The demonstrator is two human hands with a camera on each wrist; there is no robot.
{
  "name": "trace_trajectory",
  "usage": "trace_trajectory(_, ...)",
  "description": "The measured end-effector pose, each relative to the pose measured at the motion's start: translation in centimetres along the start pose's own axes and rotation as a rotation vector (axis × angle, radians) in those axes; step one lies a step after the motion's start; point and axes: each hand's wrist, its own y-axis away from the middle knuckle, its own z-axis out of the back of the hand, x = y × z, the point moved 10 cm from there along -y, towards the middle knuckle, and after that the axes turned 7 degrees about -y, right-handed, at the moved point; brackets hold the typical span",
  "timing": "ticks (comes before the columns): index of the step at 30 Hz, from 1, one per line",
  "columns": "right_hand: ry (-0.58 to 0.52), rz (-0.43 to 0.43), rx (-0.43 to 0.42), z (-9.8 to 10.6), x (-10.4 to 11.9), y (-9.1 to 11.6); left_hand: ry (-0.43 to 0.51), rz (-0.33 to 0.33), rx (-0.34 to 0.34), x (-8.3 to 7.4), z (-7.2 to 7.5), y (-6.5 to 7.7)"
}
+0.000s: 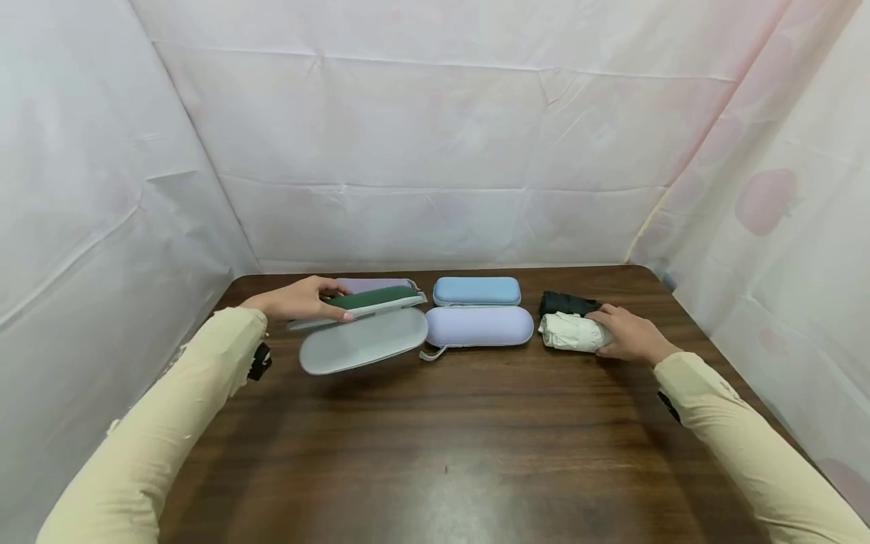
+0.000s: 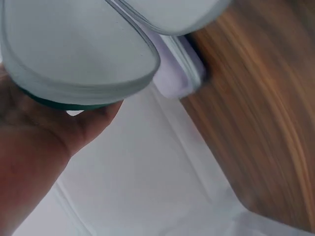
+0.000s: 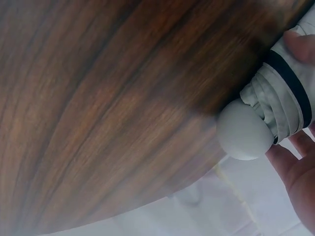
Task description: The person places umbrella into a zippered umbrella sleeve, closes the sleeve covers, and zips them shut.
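At the left of the head view, my left hand grips a green glasses case, thumb on the near side. The case hangs unfolded, its pale grey inside showing. From the left wrist view, the grey inside fills the upper left, with the hand around the green outer shell. On the right, my right hand holds a rolled white folding umbrella, which lies in front of a black one. In the right wrist view the umbrella's round white end and dark strap show.
A light blue case lies at the back, with a lavender case and its wrist loop in front. A purple case is partly hidden behind the green one. White sheeting surrounds the dark wooden table.
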Motion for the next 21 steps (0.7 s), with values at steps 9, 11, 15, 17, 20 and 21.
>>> trace_trajectory(9, 0.015, 0.052, -0.042, 0.3, -0.1, 0.1, 0.101, -0.111, 0.030, -6.0, -2.2, -2.2)
trace_trajectory(11, 0.010, 0.047, -0.054, 0.3, -0.2, 0.1, 0.099, -0.123, 0.040, -7.1, -2.9, -2.8)
trace_trajectory(15, 0.001, 0.039, -0.071, 0.4, -0.2, 0.1, 0.072, -0.141, 0.069, -9.0, -4.5, -4.1)
trace_trajectory(17, 0.002, 0.043, -0.072, 0.4, -0.1, 0.1, 0.069, -0.128, 0.085, -9.6, -5.3, -4.8)
trace_trajectory(20, 0.005, 0.048, -0.073, 0.3, 0.0, 0.0, 0.050, -0.131, 0.114, -10.6, -6.6, -5.8)
trace_trajectory(21, 0.004, 0.052, -0.073, 0.3, 0.0, -0.1, 0.043, -0.136, 0.124, -10.9, -7.0, -6.0)
